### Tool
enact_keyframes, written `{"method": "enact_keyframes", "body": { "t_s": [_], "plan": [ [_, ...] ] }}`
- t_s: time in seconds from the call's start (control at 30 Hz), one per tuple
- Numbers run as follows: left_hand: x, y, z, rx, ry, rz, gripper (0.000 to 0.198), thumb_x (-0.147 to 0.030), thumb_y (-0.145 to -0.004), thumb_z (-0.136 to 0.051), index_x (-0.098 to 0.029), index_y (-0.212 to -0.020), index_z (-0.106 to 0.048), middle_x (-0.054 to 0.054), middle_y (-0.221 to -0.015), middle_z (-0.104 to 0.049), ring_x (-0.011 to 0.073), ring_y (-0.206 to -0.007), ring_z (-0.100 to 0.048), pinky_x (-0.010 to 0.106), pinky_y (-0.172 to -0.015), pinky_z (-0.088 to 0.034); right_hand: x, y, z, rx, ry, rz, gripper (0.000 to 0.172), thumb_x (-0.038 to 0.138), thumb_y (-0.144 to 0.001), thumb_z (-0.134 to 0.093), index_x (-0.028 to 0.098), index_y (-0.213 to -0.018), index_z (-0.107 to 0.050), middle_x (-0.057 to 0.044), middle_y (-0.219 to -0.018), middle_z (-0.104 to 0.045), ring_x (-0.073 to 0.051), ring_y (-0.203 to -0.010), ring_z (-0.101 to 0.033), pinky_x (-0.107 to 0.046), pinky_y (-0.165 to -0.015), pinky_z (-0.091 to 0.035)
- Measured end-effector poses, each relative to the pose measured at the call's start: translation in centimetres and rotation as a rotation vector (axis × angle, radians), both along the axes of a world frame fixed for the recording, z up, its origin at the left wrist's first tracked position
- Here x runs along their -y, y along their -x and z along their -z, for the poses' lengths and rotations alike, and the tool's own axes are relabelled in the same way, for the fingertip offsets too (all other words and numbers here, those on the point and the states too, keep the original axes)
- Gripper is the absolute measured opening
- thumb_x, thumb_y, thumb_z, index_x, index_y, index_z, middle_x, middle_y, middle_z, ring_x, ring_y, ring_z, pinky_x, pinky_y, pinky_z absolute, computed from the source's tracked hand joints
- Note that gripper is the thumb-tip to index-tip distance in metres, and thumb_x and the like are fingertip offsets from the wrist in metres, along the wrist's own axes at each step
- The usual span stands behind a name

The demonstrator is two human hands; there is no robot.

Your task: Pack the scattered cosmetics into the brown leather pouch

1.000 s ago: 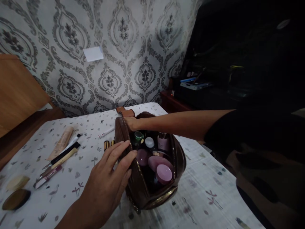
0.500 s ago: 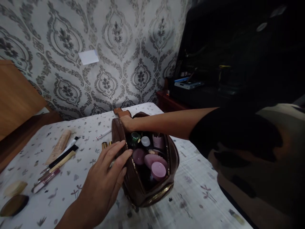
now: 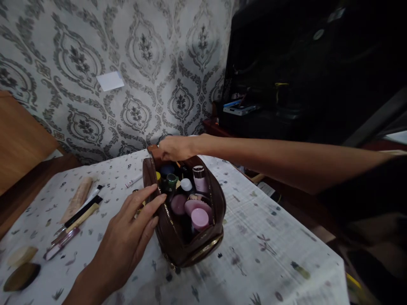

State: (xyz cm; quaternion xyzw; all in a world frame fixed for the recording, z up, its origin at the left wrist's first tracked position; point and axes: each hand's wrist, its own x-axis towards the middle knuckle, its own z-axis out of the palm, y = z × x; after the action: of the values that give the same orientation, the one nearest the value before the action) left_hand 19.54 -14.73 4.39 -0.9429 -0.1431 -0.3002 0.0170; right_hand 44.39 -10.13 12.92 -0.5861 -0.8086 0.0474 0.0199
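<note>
A brown leather cosmetic bag (image 3: 216, 199) stands unzipped on the table, cosmetics inside. Among them are a pink round-lidded jar (image 3: 200, 219), a pink compact (image 3: 192, 205), a white-capped container (image 3: 186, 184), a green-capped bottle (image 3: 172, 181) and a pale pink bottle with a shiny cap (image 3: 200, 180). My left hand (image 3: 127, 228) is open, its stretched fingers touching the bag's left rim. At the bag's far end, my right hand (image 3: 176, 148) is closed beside a brown strap (image 3: 153, 149). Its fingertips and whatever they hold are hidden.
Left on the patterned tablecloth (image 3: 254, 262) lie a beige tube (image 3: 78, 197), several slim cosmetics including a black tube (image 3: 83, 209), and a dark oval brush (image 3: 22, 276). A white pen-like stick (image 3: 133, 180) lies beyond my left hand. The wall stands behind; a dark cabinet is at right.
My right hand has come up from inside the far end of the bag to above its rim. More of the bag's contents now show. My left hand keeps its place on the rim.
</note>
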Motion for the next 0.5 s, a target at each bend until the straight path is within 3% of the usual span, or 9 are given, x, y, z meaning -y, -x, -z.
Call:
{"method": "enact_keyframes", "body": {
  "t_s": [0.13,0.27,0.33,0.4,0.5],
  "plan": [
    [0.2,0.2,-0.6,-0.037,0.007,-0.001,0.04,-0.019,-0.103,-0.042,-0.025,-0.141,-0.051,0.01,-0.148,-0.054,0.0214,-0.134,-0.055,0.034,-0.108,-0.051,4.5,-1.6,-0.8,-0.132,-0.343,0.133,0.02,0.021,-0.093,-0.06,0.013,-0.084,-0.075,-0.003,-0.08,-0.071,-0.015,-0.078,-0.061,-0.025,-0.066,-0.036],
    [-0.2,1.0,-0.3,-0.036,0.083,-0.062,0.039,-0.023,-0.104,-0.043,-0.025,-0.143,-0.047,0.009,-0.144,-0.058,0.0202,-0.132,-0.057,0.033,-0.107,-0.053,9.8,-2.2,1.2,-0.509,-0.619,0.341,0.036,0.036,-0.098,-0.056,0.016,-0.069,-0.064,0.0,-0.065,-0.062,-0.013,-0.064,-0.056,-0.023,-0.059,-0.038],
    [-0.9,1.9,0.4,-0.024,0.117,-0.141,0.036,-0.026,-0.104,-0.042,-0.024,-0.14,-0.049,0.009,-0.14,-0.06,0.0212,-0.13,-0.059,0.035,-0.105,-0.054,12.6,-1.7,2.6,-0.618,-0.729,0.373,0.041,0.039,-0.099,-0.055,0.019,-0.064,-0.058,0.0,-0.06,-0.059,-0.012,-0.056,-0.054,-0.023,-0.053,-0.036],
    [-2.0,3.3,1.5,-0.027,0.125,-0.239,0.034,-0.03,-0.105,-0.042,-0.023,-0.137,-0.052,0.009,-0.137,-0.062,0.0229,-0.127,-0.061,0.038,-0.105,-0.055,15.2,-0.6,3.9,-0.634,-0.829,0.348,0.038,0.036,-0.099,-0.057,0.021,-0.064,-0.056,0.001,-0.058,-0.059,-0.012,-0.052,-0.054,-0.024,-0.05,-0.036],
    [-3.8,6.0,3.5,-0.062,0.124,-0.376,0.037,-0.037,-0.105,-0.04,-0.022,-0.136,-0.053,0.01,-0.137,-0.061,0.0254,-0.127,-0.06,0.043,-0.107,-0.053,18.4,2.1,5.2,-0.568,-0.809,0.147,0.034,0.027,-0.104,-0.05,0.024,-0.071,-0.059,0.002,-0.056,-0.059,-0.01,-0.048,-0.055,-0.023,-0.049,-0.04]
  ]
}}
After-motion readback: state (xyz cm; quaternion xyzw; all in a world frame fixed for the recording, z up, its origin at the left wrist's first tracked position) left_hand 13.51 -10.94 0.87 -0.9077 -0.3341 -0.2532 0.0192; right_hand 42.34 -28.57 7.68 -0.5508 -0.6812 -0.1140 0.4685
